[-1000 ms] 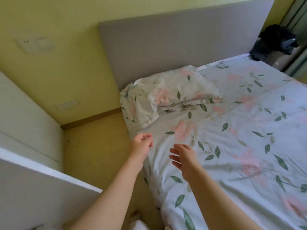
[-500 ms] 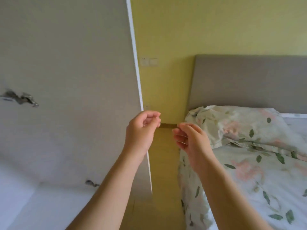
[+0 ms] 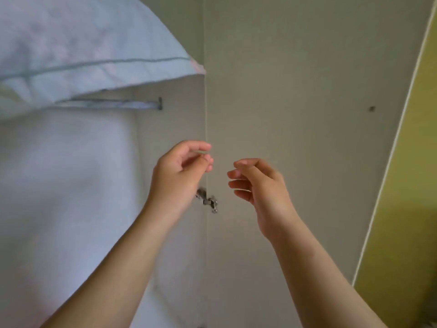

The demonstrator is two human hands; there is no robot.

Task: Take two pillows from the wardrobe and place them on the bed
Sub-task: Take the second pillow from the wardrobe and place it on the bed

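Wardrobe (image 3: 71,185) fills your view, its open door (image 3: 295,91) standing straight ahead beyond your fingers and the pale interior running off to the left of them. Up and to the left of both hands sits the pillow (image 3: 71,48), resting above the rail (image 3: 113,104) with its long axis lying roughly left to right and its near corner (image 3: 196,66) poking out above your left fingertips. That corner is the closest part to you; the bulk lies further left and higher. Your left hand (image 3: 179,176) is the nearer one, loosely curled, thumb and fingers almost meeting but gripping nothing. Your right hand (image 3: 257,183) hangs just beside it, also half-curled and empty, further from the pillow. My read is that you reach up and left, left hand leading to the corner, right following under the lower edge. A hinge (image 3: 207,201) sits just below your left fingers, so mind it as you rise.
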